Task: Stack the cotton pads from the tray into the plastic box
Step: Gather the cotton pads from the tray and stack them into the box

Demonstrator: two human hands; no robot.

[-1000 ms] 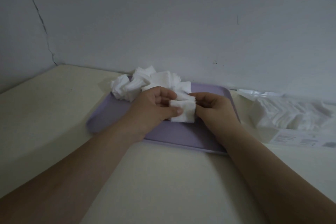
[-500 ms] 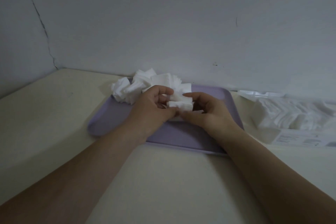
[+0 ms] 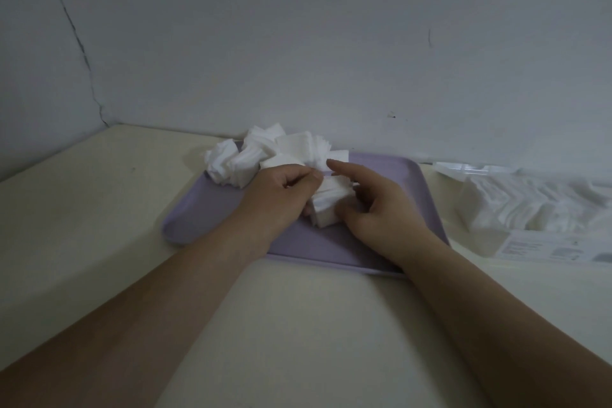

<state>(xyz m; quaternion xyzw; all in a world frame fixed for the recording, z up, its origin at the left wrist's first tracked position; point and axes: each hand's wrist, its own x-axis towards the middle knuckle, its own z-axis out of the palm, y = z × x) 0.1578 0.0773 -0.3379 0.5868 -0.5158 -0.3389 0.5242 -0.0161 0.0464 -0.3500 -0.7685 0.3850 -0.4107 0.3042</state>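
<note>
Fingers of left hand curled onto a small stack of pads, centre frame. Right hand cups it from the other side: thumb pressed on the near face, index straight over the top, other fingers hidden behind. Both hands narrow, holding the stack low over the tray.

Loose pile sits at the tray's upper-left end, just above the hands. Box is at right edge of frame, well apart from the tray, already partly filled with pads.

Step, my read: squaring up a batch before transfer. Task looks partway done.

Next move needs:
- edges aligned, firm pinch across the stack's faces
- lift clear of the tray rim
- carry right, set it flat against the pads already in the box

Pads are soft; a loose grip would likely fan them out.
</note>
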